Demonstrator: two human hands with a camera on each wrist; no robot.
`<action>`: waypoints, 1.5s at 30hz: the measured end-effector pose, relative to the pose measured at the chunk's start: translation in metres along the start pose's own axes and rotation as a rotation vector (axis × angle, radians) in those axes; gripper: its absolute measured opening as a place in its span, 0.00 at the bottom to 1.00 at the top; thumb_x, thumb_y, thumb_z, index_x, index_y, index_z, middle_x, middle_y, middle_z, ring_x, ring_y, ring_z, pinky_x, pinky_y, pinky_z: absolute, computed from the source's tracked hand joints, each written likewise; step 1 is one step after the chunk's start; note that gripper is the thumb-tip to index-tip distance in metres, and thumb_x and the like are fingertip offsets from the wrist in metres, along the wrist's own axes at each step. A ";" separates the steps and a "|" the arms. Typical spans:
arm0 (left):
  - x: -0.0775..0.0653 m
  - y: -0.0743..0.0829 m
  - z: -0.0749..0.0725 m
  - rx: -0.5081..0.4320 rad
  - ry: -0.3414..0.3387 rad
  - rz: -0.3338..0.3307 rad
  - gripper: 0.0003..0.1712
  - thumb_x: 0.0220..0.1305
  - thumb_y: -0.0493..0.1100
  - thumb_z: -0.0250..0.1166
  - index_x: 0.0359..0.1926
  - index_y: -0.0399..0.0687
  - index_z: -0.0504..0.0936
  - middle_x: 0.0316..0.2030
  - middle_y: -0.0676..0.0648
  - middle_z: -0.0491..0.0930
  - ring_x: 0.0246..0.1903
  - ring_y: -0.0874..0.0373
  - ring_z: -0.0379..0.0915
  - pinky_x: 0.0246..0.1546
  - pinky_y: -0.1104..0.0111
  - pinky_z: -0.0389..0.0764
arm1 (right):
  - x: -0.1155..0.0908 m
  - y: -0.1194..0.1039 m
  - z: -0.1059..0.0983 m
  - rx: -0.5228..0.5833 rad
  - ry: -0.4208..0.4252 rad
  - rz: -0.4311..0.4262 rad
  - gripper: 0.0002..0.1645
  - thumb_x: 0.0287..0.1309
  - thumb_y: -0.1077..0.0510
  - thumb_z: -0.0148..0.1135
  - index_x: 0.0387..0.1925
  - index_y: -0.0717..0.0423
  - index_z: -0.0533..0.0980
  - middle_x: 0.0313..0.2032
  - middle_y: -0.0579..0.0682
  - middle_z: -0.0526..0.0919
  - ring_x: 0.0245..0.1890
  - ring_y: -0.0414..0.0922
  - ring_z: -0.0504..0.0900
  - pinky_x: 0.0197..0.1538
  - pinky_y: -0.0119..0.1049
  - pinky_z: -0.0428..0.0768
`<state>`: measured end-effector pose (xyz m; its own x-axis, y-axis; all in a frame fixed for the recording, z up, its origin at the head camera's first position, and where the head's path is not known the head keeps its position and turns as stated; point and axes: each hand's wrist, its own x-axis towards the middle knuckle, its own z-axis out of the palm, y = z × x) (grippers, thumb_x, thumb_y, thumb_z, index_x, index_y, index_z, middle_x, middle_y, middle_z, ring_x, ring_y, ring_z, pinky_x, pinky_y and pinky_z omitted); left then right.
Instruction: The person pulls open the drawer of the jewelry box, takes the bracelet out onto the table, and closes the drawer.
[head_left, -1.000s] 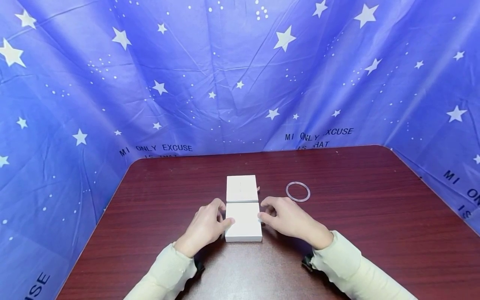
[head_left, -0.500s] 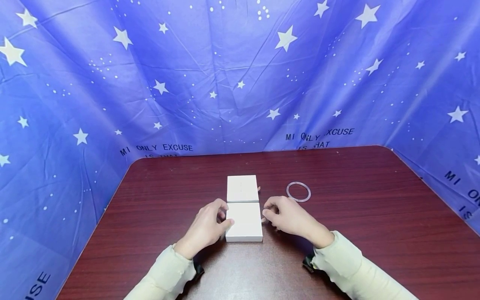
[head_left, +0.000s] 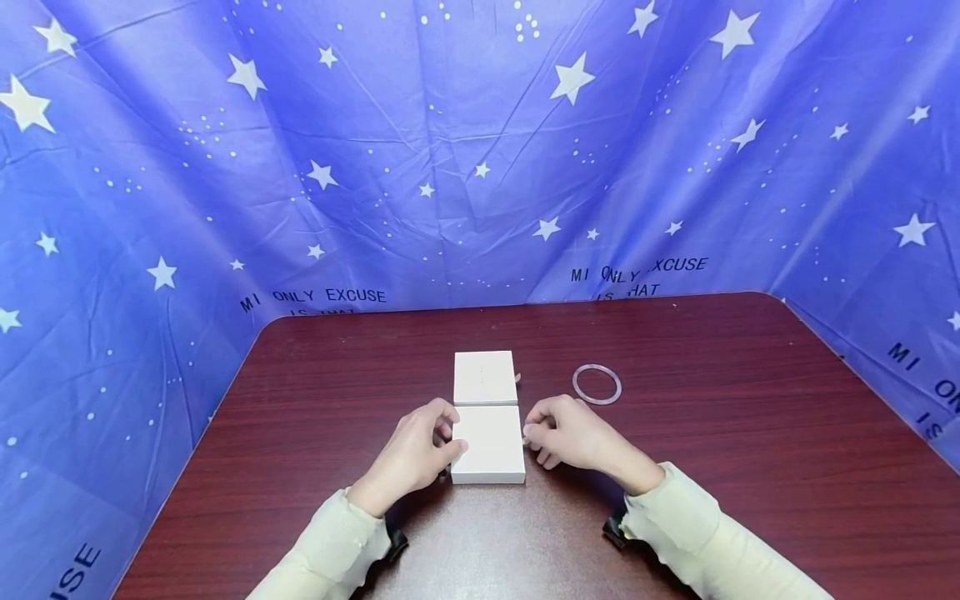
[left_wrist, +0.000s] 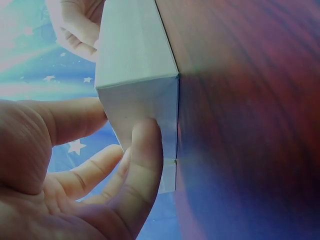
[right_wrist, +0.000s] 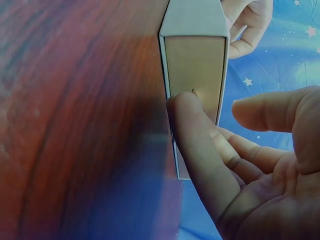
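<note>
Two flat white boxes lie in line on the table. At the nearer drawer box, my left hand holds the left end, thumb over the top edge and fingers against the end face. My right hand is at the opposite end. In the right wrist view, that end shows a tan drawer front with a small slit, partly covered by a finger lying across it. The right thumb stands apart from the box. Directly behind sits the farther white box, a small tab on its right side.
A pale lilac bangle lies on the dark red wooden table, to the right beyond my right hand. A blue star-printed curtain encloses the table at the back and sides.
My right hand has drawn slightly away from the near box's right end; its thumb has left the top edge and its lower fingers have come into view. My left hand and both boxes stay put.
</note>
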<state>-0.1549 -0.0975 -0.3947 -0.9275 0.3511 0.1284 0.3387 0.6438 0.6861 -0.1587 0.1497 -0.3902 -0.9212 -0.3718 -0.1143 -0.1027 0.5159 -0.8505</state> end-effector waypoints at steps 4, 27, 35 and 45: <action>0.000 0.001 0.000 -0.005 0.004 -0.005 0.14 0.54 0.37 0.70 0.40 0.43 0.75 0.28 0.50 0.74 0.26 0.65 0.71 0.32 0.69 0.73 | 0.001 0.001 0.002 0.021 -0.009 0.021 0.08 0.61 0.64 0.54 0.31 0.67 0.77 0.22 0.56 0.81 0.18 0.48 0.82 0.23 0.41 0.82; 0.000 0.000 0.001 -0.022 0.009 -0.002 0.14 0.54 0.37 0.70 0.41 0.43 0.75 0.28 0.49 0.75 0.26 0.64 0.72 0.31 0.69 0.74 | -0.001 0.005 0.006 0.050 -0.035 0.009 0.04 0.56 0.71 0.54 0.27 0.66 0.75 0.19 0.54 0.79 0.16 0.46 0.79 0.20 0.41 0.81; -0.001 0.002 0.000 -0.023 0.001 -0.016 0.14 0.55 0.37 0.69 0.41 0.43 0.75 0.28 0.50 0.74 0.26 0.64 0.72 0.32 0.68 0.73 | 0.001 0.007 0.008 0.011 -0.020 0.020 0.07 0.57 0.73 0.51 0.26 0.66 0.74 0.19 0.53 0.78 0.15 0.44 0.79 0.21 0.39 0.81; -0.001 0.003 0.000 -0.015 0.002 -0.019 0.14 0.55 0.37 0.69 0.41 0.43 0.75 0.28 0.50 0.74 0.26 0.64 0.72 0.32 0.68 0.73 | 0.001 0.006 0.008 0.020 -0.006 0.022 0.08 0.59 0.72 0.51 0.25 0.66 0.73 0.18 0.54 0.78 0.15 0.45 0.80 0.20 0.40 0.81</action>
<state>-0.1527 -0.0961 -0.3927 -0.9340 0.3375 0.1169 0.3188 0.6402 0.6990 -0.1574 0.1464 -0.3996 -0.9207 -0.3656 -0.1362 -0.0749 0.5083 -0.8579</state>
